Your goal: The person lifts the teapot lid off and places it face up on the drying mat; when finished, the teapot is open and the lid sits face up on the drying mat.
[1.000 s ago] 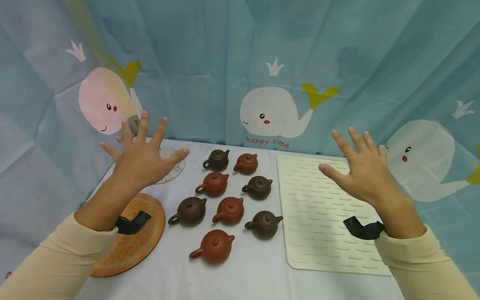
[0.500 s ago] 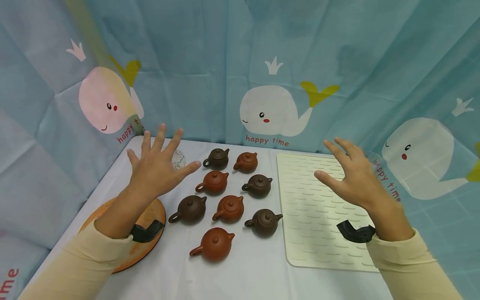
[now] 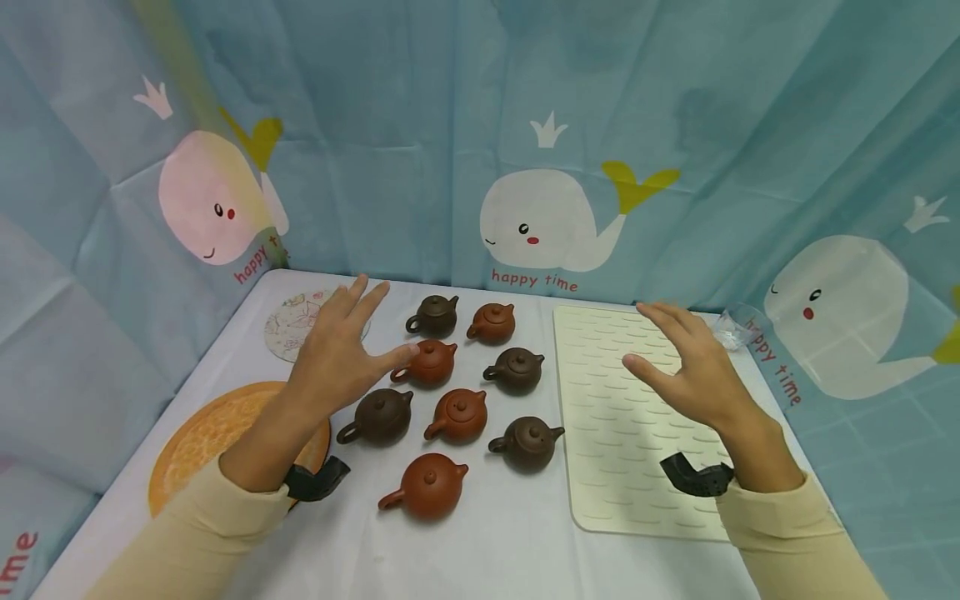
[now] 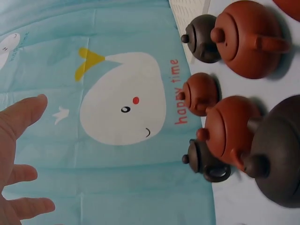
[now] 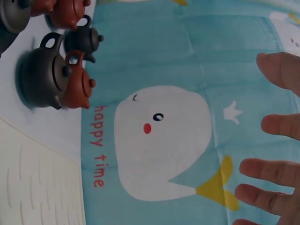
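Several small clay teapots stand on the white cloth in the head view, some reddish, such as the front teapot (image 3: 429, 487), others dark brown, such as the back teapot (image 3: 435, 317). My left hand (image 3: 336, 360) hovers with fingers spread left of them. Its thumb overlaps a reddish teapot (image 3: 431, 364) in the head view; contact is not shown. Above the cream ridged mat (image 3: 622, 492) my right hand (image 3: 696, 371) hangs in the air, fingers extended, holding nothing. Both wrist views show bare fingers apart from the teapots.
On the left lie a round orange-brown mat (image 3: 198, 429) and, behind it, a round pale patterned mat (image 3: 288, 323). A small clear object (image 3: 731, 331) sits at the back right corner. Blue whale-print curtains (image 3: 360, 200) enclose the table's back and sides.
Both hands have lowered and come inward: the left moved right toward the teapots, the right moved slightly left over the cream mat. The teapots have stayed where they were.
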The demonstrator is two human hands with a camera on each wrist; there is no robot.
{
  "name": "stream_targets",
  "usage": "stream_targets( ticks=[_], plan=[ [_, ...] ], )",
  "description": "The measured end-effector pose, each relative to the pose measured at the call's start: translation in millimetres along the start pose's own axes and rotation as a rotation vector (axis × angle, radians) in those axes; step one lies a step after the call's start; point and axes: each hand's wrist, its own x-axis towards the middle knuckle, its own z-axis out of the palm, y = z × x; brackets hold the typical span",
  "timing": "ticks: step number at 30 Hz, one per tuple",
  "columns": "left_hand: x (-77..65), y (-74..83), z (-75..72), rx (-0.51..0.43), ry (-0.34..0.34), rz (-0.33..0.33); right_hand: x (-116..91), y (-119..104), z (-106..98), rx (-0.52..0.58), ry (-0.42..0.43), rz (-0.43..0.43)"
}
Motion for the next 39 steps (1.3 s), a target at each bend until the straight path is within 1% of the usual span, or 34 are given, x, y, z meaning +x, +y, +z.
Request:
stream_targets(
  ticks=[2,5,9,11,17,20,23,26,31,33,37,39],
  plan=[
    [-2.6,0.4,4.0,-0.029,0.005,0.011,-2,1,3,0.025,0.002,-0.011],
    [-5.1,2.0,11.0,-0.075,0.034,0.043,-6,2,8,0.067,0.012,-0.012],
    [-8.3,4.9,21.1,-0.15,0.088,0.093,-9,4,15,0.161,0.015,-0.017],
    [-9.9,6.4,26.3,-0.186,0.097,0.11,-11,4,20,0.214,0.007,-0.022],
    [-15.9,10.8,41.4,-0.286,0.052,0.126,-15,-1,34,0.341,-0.023,-0.007],
    [-18.2,12.2,49.7,-0.327,0.044,0.153,-15,-10,36,0.395,-0.039,-0.004],
    [-19.8,12.8,58.6,-0.368,0.039,0.177,-15,-21,36,0.422,-0.053,0.005],
    [-22.1,13.8,66.2,-0.418,0.024,0.18,-14,-27,37,0.44,-0.067,0.018],
    [-25.0,16.8,75.5,-0.488,-0.018,0.179,-16,-27,44,0.484,-0.081,0.035],
    [-25.2,18.8,78.1,-0.506,-0.041,0.166,-16,-26,47,0.493,-0.083,0.04],
    [-25.2,24.8,83.9,-0.536,-0.112,0.1,-18,-27,54,0.503,-0.092,0.046],
    [-25.4,28.3,87.0,-0.562,-0.164,0.046,-18,-27,58,0.51,-0.103,0.054]
  ],
)
